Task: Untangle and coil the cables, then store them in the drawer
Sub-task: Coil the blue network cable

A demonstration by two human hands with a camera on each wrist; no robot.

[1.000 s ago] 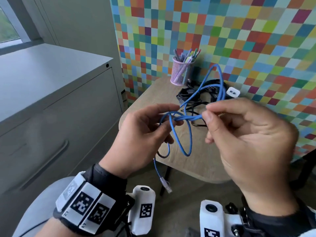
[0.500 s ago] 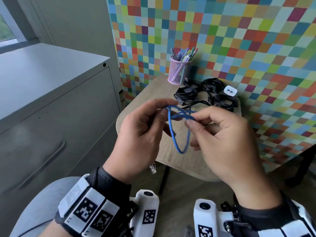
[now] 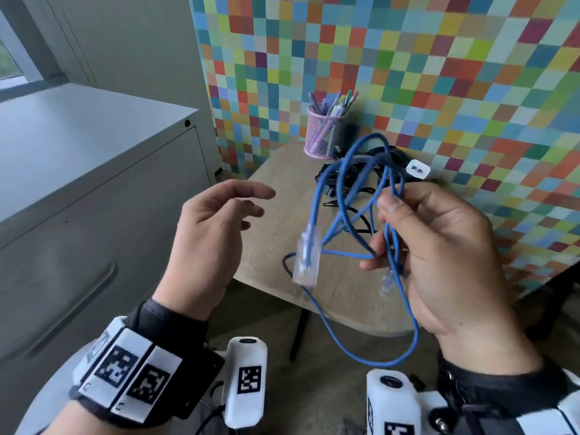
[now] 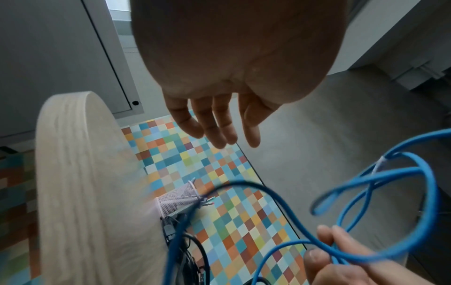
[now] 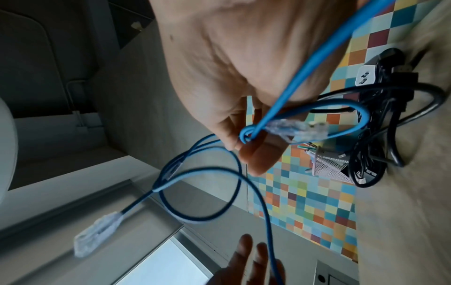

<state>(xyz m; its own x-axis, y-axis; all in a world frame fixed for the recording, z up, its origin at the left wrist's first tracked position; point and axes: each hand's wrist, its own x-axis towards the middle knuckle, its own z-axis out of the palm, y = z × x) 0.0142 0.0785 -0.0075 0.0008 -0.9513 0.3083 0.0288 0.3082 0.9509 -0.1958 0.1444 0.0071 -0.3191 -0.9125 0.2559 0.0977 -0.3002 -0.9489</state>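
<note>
A blue network cable (image 3: 343, 215) hangs in loose loops from my right hand (image 3: 381, 233), which grips several strands between thumb and fingers. One clear plug (image 3: 306, 262) swings free, blurred, to the left of that hand. A second clear plug (image 5: 295, 129) lies by the right fingertips (image 5: 253, 160). My left hand (image 3: 254, 202) hovers apart to the left, fingers relaxed and holding nothing; the left wrist view shows its fingers (image 4: 214, 131) spread above the blue cable (image 4: 366, 252). Black cables (image 3: 351, 180) lie bundled on the small wooden table (image 3: 282, 183) behind.
A pink mesh pen cup (image 3: 324, 133) and a white plug adapter (image 3: 417, 169) stand at the table's back by the chequered wall. A grey drawer cabinet (image 3: 94, 199) fills the left, its drawer front (image 3: 72, 309) closed.
My left hand has let go of the blue cable and drawn off to the left. The tight loop has sprung into wide loops held by the right hand alone, one plug swinging free.
</note>
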